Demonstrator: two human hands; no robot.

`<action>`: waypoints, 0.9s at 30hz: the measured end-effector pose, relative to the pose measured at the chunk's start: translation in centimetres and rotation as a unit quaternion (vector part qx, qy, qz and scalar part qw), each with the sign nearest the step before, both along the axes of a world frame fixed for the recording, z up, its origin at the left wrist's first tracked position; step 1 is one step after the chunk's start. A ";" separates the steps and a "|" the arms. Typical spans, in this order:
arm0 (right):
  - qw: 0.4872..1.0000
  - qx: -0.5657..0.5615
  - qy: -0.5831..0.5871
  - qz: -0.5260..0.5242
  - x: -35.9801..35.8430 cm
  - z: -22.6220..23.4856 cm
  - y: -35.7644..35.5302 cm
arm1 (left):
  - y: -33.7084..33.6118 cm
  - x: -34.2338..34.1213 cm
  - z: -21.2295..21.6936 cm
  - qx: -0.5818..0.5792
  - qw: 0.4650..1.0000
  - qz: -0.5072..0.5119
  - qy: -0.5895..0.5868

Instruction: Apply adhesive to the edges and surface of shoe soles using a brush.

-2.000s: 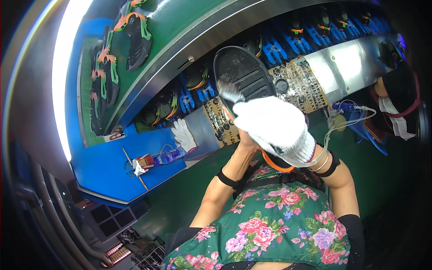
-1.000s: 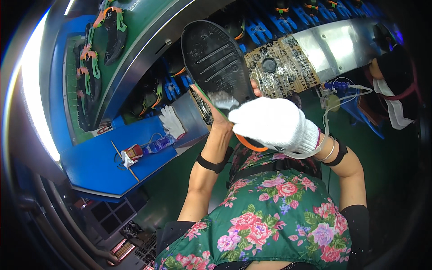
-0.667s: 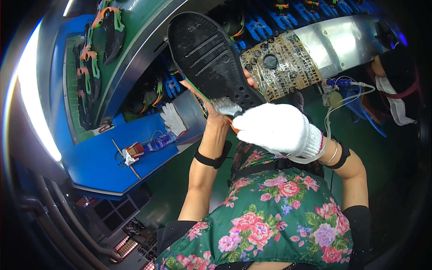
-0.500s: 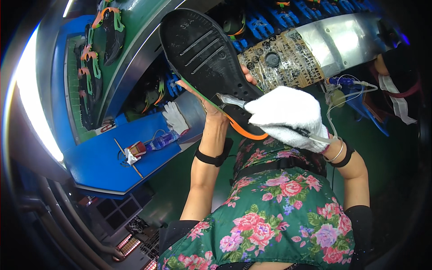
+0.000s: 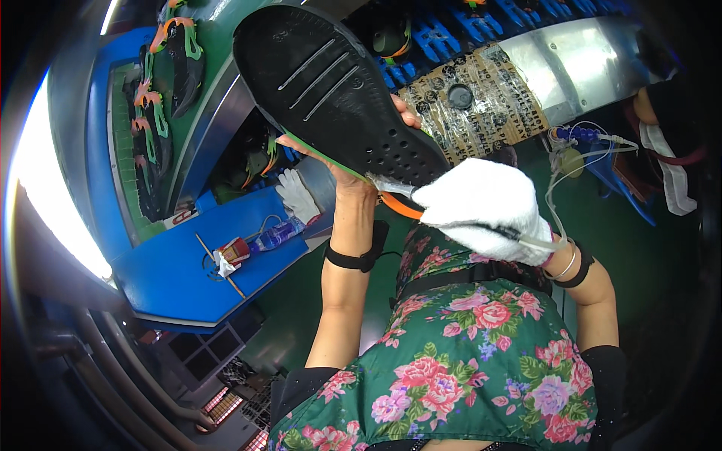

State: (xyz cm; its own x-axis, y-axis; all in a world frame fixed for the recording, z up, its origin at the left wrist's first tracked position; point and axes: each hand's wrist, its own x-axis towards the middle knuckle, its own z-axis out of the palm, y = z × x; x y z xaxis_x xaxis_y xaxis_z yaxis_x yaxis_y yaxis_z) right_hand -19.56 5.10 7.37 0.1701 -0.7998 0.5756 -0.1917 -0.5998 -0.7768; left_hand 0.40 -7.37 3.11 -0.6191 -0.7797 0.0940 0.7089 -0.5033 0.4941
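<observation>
Raised and swung leftward since two seconds ago, the black rubber-soled shoe with green and orange trim (image 5: 338, 94) now fills the head view, sole up. Bare left hand (image 5: 353, 169) grips its edge, fingers curled; white-gloved right hand (image 5: 481, 210) closes around a thin brush at the heel, so wiping appears underway.

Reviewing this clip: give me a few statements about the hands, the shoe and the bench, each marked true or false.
1. The left hand holds up a shoe, black sole toward the camera. True.
2. The right hand is bare. False: it wears a white glove.
3. A spare white glove lies on the blue bench. True.
4. The sole is smooth all over. False: it shows grooves and small holes.
</observation>
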 end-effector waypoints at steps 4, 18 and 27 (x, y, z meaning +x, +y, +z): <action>0.993 0.075 -0.092 0.017 -0.4 -0.6 -0.3 | -0.4 -0.2 0.1 -0.017 1.000 0.000 0.014; 0.996 0.073 -0.057 -0.008 -0.5 -0.7 -0.3 | -2.5 -0.1 -0.5 -0.113 0.993 0.023 0.015; 0.992 0.103 -0.070 -0.010 -0.7 -0.8 -0.3 | -1.9 -0.9 0.7 -0.072 0.997 0.024 0.033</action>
